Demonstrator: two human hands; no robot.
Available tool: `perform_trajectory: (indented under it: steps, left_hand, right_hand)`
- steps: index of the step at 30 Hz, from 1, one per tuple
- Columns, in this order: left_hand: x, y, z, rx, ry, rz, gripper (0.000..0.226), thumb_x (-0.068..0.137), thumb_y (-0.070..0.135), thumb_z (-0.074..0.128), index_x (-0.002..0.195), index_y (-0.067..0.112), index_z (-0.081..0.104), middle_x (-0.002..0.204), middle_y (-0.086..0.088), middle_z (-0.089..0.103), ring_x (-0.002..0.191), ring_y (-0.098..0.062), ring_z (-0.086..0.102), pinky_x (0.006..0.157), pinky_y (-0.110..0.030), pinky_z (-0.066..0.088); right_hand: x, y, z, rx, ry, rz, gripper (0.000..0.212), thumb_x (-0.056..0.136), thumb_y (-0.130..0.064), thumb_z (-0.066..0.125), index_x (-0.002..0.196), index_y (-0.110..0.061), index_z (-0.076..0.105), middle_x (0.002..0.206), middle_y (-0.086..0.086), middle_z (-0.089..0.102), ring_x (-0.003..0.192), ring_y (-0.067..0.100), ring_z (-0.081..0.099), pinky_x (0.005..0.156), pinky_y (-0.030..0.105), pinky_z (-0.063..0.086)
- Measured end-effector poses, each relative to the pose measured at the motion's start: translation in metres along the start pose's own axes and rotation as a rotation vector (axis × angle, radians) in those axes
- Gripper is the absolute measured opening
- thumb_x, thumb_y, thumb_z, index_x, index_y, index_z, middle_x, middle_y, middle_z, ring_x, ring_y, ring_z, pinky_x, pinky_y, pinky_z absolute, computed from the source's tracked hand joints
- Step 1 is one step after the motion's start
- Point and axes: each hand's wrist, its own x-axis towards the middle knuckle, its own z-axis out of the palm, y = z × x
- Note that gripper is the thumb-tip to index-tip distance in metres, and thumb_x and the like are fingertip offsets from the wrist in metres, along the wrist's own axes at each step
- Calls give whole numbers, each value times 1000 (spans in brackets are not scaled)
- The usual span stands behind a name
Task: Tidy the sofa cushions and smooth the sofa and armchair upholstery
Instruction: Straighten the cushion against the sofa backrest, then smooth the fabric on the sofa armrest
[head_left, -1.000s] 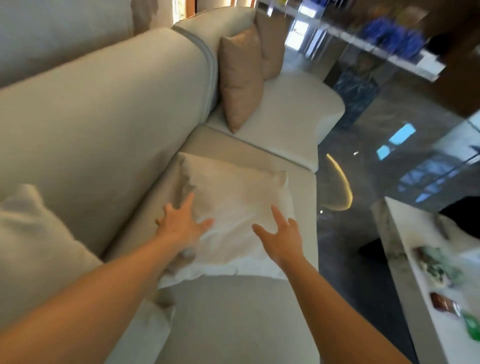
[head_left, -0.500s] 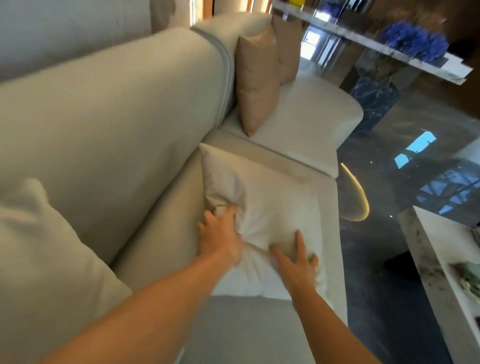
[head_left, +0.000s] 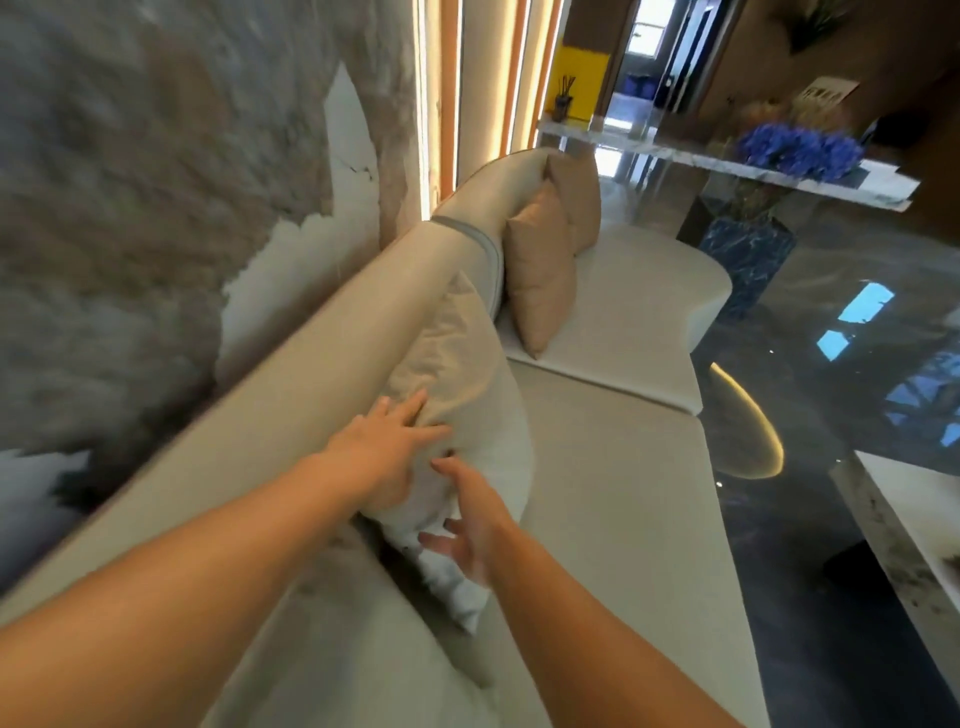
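A cream cushion (head_left: 457, 364) stands on edge against the backrest of the pale sofa (head_left: 613, 499). My left hand (head_left: 387, 449) lies flat on the cushion's upper side, fingers spread. My right hand (head_left: 470, 525) touches its lower front, fingers apart, not closed round the fabric. Two tan cushions (head_left: 545, 270) lean upright against the backrest farther along, above the rounded end seat (head_left: 639, 291).
A marbled wall (head_left: 156, 182) runs behind the sofa. A glossy dark floor (head_left: 831, 415) lies to the right. A white marble table corner (head_left: 904, 499) juts in at the right edge. A marble console (head_left: 727, 161) with blue flowers (head_left: 800, 148) stands at the back.
The cream cushion went from lying flat on the seat to standing upright against the backrest. Both hands moved up and left with it, and my view swung upward.
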Motion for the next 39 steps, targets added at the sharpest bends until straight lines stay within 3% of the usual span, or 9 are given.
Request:
perform_trajectory:
  steps: [7,10,13,16,19,24,30,33,39]
  left_hand:
    - [-101,-63,42,-106,128,27,52,105,28,39,156,31,33,165,-4,31,150,-29,32,122,-40,26]
    - [-172,-70,75,-2,136,-19,56,103,29,40,157,18,31,167,-4,29,156,-29,18,126,-42,15]
    - [-261,-66,109,36,75,-21,54,98,30,45,149,14,46,166,-9,30,155,-35,18,125,-48,16]
    - [-354,-66,135,-26,155,-5,54,91,30,36,128,9,69,151,-15,53,145,-41,41,119,-53,32]
    - [-419,-66,154,15,188,-16,54,85,30,38,121,11,74,145,-14,59,140,-42,47,113,-55,39]
    - [-504,-18,185,65,-13,-151,57,86,48,43,131,21,67,152,-1,53,155,-31,22,125,-52,11]
    - [-555,35,208,22,-15,-13,69,83,74,22,121,40,68,128,13,67,136,-21,48,121,-54,9]
    - [-557,39,208,34,7,-36,70,83,78,22,122,41,66,128,12,65,135,-21,46,122,-54,9]
    - [-555,42,222,61,138,-51,52,81,74,39,95,37,72,99,7,69,114,-24,57,118,-55,23]
  right_hand:
    - [-90,55,-19,-374,111,14,31,97,-20,53,128,-20,59,111,6,57,97,25,55,76,34,48]
    - [-167,153,-39,-723,214,99,18,98,-13,52,106,-8,67,89,9,57,84,21,53,77,31,42]
    - [-267,258,-29,-905,150,261,30,100,-8,50,72,-8,62,72,11,57,60,2,50,64,29,35]
    - [-364,337,-6,-1031,-31,361,26,96,-32,54,94,-15,74,108,6,73,95,3,64,85,25,48]
    - [-412,352,6,-1171,53,289,38,93,-51,42,90,-20,65,111,7,71,104,21,66,83,30,49]
    - [-437,349,1,-1371,-45,135,57,96,-58,22,115,-23,63,125,10,66,117,29,59,98,39,44]
    - [-486,369,-15,-1639,-60,3,46,95,-53,30,134,-31,39,137,5,51,126,32,45,111,50,27]
    - [-488,364,-11,-1541,45,4,59,91,-66,16,131,-34,45,133,3,56,126,29,47,112,51,26]
    - [-483,379,-18,-1525,174,-193,64,81,-72,6,105,-36,54,107,-2,63,104,26,53,90,46,38]
